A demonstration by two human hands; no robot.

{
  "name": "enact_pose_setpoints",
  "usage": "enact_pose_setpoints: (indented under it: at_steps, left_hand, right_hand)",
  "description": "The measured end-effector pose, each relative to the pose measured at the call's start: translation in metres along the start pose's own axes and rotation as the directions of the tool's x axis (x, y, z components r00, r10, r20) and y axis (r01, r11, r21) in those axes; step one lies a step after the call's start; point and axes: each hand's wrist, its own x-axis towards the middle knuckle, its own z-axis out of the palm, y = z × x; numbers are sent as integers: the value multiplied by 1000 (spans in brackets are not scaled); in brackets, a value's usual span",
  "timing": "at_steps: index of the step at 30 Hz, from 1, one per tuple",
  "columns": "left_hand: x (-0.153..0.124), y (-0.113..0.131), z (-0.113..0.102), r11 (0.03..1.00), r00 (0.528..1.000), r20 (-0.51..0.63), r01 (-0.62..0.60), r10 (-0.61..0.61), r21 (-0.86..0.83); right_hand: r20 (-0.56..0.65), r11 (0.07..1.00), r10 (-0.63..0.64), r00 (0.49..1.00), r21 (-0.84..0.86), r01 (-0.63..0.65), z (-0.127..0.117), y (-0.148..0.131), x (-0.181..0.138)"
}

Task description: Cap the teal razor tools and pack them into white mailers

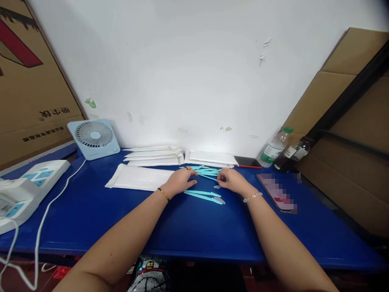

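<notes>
1. A blue table (91,215) stands against a scuffed white wall (188,73). Cardboard sheets lean at 9 o'clock (27,93) and at 3 o'clock (349,134).
2. At 10 o'clock from the hands sits a pale blue fan (94,138). A white power strip (30,182) lies at 9 o'clock, and its cable (45,215) trails over the near edge.
3. At 2 o'clock stand 2 bottles, 1 clear with a green cap (276,148) and 1 dark (291,156). A phone (278,192) lies flat at 3 o'clock.
4. I count 5 white padded envelopes: 1 (138,178) touching the left wrist, 3 stacked (153,156) behind it, and 1 (211,157) at 12 o'clock.
5. The teal sticks (208,172) lie in a loose pile between the hands, too tangled to count. 2 more (203,195) lie just nearer, with nothing covering them.
6. The left hand (179,180) lies on the pile's left ends, fingers together and curved.
7. The right hand (231,180) has its fingertips bunched at the right ends. I cannot tell whether either hand grips.
</notes>
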Motion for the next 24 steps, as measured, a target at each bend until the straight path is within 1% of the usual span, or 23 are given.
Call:
enact_pose_setpoints:
  at_steps: [1, 3, 6, 8, 11, 13, 17, 19, 21, 23, 24]
  left_hand:
    - [0, 0, 1, 1000, 1000, -12, -7, 7, 18]
    - [1, 1, 3, 999, 999, -13, -29, 29, 46]
    - [5, 5, 4, 997, 997, 45, -62, 60, 55]
    - [6, 7, 4, 996, 994, 80, -77, 74, 40]
    - [7, 12, 2, 997, 994, 80, -77, 75, 23]
    - [6, 15, 1, 998, 994, 87, -68, 67, 13]
    - [2, 16, -6, 999, 988, 150, -45, 45, -2]
    - [0, 15, -10, 1000, 987, 160, -26, 28, -15]
    - [-1, 14, -14, 999, 988, 152, -20, 26, -40]
    - [-1, 15, -15, 998, 990, 135, -30, 38, -60]
    - [0, 16, -16, 997, 991, 129, -34, 42, -67]
  right_hand:
    - [3, 1000, -13, 1000, 8, 13, -1, -2, 0]
    - [13, 996, -43, 999, 75, 42, -2, -7, -1]
    - [43, 973, -79, 996, 219, 68, -4, -13, -3]
    - [64, 962, -82, 995, 266, 62, -7, -15, -5]
    - [92, 952, -63, 994, 305, 32, -13, -17, -8]
    - [136, 937, -44, 990, 348, -6, -17, -17, -10]
    - [221, 919, 0, 975, 384, -87, -22, -10, -15]
    - [207, 917, 31, 978, 382, -111, -23, -5, -16]
    - [164, 912, 60, 985, 392, -121, -24, -4, -16]
    - [151, 899, 56, 987, 423, -116, -24, -7, -15]
    - [167, 890, 39, 985, 442, -110, -24, -10, -14]
